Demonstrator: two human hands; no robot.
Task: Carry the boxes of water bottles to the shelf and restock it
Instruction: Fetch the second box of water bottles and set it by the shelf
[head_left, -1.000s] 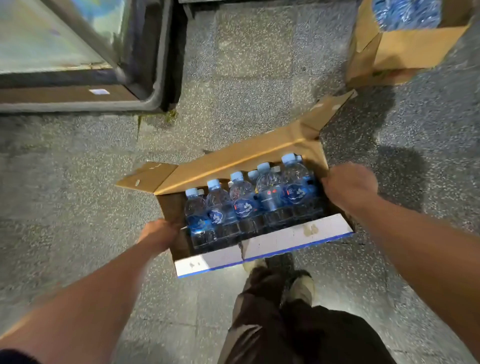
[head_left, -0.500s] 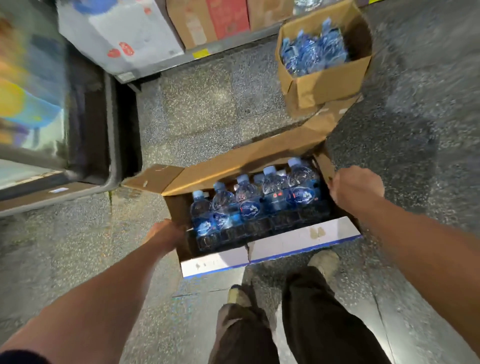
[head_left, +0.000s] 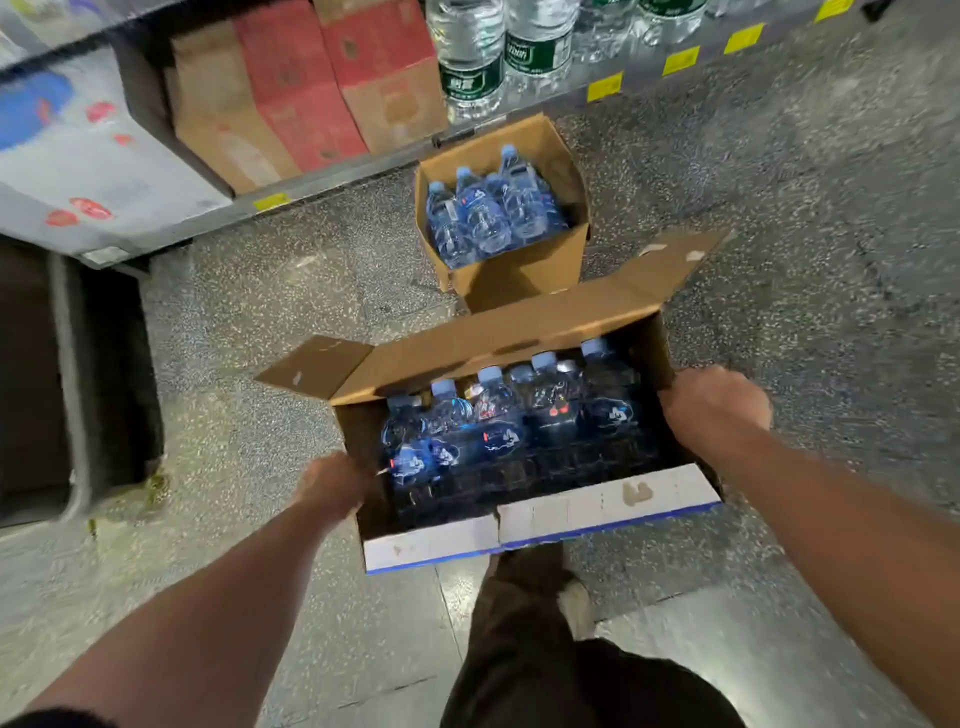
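The right grip (head_left: 717, 408) is curled tight over the top of the right end wall of the carried box (head_left: 571, 512), knuckles up. The left grip (head_left: 335, 486) is clamped on the left end lower down (its fingers are blurred and hidden behind the cardboard, so how deep the hold goes I cannot tell). The box hangs between them above the floor (head_left: 260, 312), open-topped, its flaps loose and its left end lower than its right.

That uneven hold is the first risk: the water bottles (head_left: 498, 431) stand packed in rows, and their weight could slide toward 9 o'clock and tear or buckle the thin end wall.

The second risk lies at 12 o'clock, where the second box (head_left: 519, 275) sits on the floor just beyond the far flap, with its own bottles (head_left: 483, 213) leaning inside. A step straight ahead could drive the flap or a shoe (head_left: 576, 603) into it.

Farther on, from 11 to 1 o'clock, runs the shelf (head_left: 602, 85) with large green-labelled bottles (head_left: 472, 57) and red cartons (head_left: 291, 78). Little free floor shows in front of it, so a hurried set-down may knock something over.
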